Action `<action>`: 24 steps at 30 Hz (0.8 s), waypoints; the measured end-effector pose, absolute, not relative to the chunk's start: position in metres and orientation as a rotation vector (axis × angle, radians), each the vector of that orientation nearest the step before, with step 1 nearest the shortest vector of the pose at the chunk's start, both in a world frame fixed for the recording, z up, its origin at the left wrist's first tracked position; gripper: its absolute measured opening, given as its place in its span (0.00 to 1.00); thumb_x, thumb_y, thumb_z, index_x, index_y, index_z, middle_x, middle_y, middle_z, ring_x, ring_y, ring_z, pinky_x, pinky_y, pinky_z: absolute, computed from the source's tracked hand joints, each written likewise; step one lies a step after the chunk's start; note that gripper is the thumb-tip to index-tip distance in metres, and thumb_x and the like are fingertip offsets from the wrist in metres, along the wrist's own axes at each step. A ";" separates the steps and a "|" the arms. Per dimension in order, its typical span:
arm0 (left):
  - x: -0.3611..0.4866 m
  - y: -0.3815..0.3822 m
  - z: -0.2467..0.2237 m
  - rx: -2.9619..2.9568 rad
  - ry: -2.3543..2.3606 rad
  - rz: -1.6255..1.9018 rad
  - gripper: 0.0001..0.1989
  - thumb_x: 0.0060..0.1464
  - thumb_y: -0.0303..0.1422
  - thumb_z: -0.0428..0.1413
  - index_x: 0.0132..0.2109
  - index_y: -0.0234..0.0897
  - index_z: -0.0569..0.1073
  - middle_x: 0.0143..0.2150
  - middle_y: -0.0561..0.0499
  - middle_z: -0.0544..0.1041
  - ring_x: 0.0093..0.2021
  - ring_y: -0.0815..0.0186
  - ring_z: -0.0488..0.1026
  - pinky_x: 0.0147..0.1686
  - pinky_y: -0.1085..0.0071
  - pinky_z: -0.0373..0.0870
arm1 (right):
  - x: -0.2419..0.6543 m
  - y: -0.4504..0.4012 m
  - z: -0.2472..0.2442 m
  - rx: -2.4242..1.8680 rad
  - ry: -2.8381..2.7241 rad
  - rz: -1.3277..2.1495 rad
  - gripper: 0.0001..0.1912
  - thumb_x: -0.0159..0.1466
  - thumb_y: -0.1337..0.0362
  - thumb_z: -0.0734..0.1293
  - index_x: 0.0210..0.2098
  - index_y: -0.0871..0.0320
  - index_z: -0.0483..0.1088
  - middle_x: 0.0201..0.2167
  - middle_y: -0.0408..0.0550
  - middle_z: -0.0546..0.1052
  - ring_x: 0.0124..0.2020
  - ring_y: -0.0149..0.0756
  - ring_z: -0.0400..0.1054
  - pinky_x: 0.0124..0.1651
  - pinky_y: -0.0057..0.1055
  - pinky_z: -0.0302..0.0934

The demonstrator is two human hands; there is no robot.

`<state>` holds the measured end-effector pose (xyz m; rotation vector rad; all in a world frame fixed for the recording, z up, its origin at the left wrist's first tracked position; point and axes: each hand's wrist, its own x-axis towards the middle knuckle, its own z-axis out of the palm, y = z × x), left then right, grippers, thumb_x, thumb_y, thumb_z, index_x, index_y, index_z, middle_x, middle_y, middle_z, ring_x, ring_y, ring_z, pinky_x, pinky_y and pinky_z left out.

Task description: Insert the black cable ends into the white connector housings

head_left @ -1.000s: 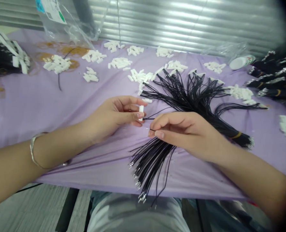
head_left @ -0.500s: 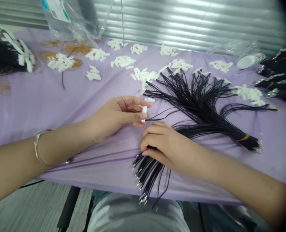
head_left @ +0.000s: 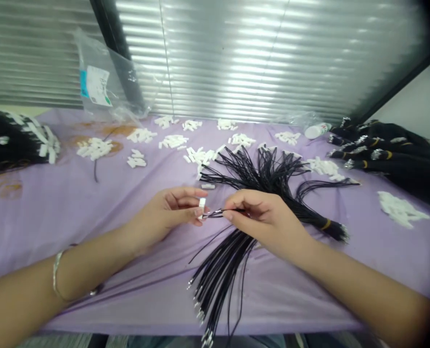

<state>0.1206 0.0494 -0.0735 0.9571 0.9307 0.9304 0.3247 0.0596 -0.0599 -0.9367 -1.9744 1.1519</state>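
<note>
My left hand [head_left: 166, 215] pinches a small white plastic connector [head_left: 201, 207] between thumb and fingers. My right hand [head_left: 267, 220] pinches a thin black wire [head_left: 215, 213] near its metal tip, and that tip meets the connector. Both hands hover over a purple cloth [head_left: 73, 208]. Under my right hand lies a large bundle of black wires [head_left: 265, 176], tied with a yellow band [head_left: 325, 224], its loose metal-tipped ends fanning toward the table's near edge [head_left: 211, 290].
Several small piles of white connectors [head_left: 95, 147] dot the far half of the cloth. Finished black wire bundles lie at the left edge [head_left: 7, 142] and the far right [head_left: 389, 154]. A clear plastic bag [head_left: 102, 87] leans on the window blinds.
My right hand rose from the loose wire ends with one wire and brought its tip to the connector in my left hand. The camera tilted up, showing more of the blinds.
</note>
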 end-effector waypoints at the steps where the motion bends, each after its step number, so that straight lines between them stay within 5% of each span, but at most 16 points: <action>1: 0.120 0.049 -0.074 0.966 0.922 0.920 0.13 0.44 0.27 0.63 0.41 0.37 0.76 0.32 0.51 0.78 0.31 0.71 0.73 0.35 0.75 0.70 | 0.325 0.061 -0.060 -0.957 -1.958 1.139 0.04 0.59 0.67 0.64 0.31 0.62 0.69 0.24 0.41 0.68 0.25 0.23 0.59 0.27 0.21 0.54; 15: 0.121 0.043 -0.076 0.924 0.859 0.839 0.09 0.45 0.24 0.62 0.36 0.38 0.77 0.35 0.50 0.80 0.35 0.68 0.76 0.33 0.75 0.73 | 0.325 0.057 -0.058 -0.958 -2.080 0.656 0.03 0.56 0.71 0.65 0.27 0.60 0.67 0.24 0.43 0.69 0.25 0.25 0.62 0.26 0.23 0.56; 24: 0.123 0.039 -0.071 0.912 0.827 0.789 0.08 0.46 0.23 0.62 0.35 0.36 0.76 0.32 0.51 0.80 0.28 0.71 0.75 0.30 0.76 0.74 | 0.326 0.052 -0.052 -0.943 -2.169 0.579 0.04 0.56 0.72 0.65 0.25 0.61 0.67 0.21 0.41 0.68 0.23 0.23 0.60 0.29 0.23 0.57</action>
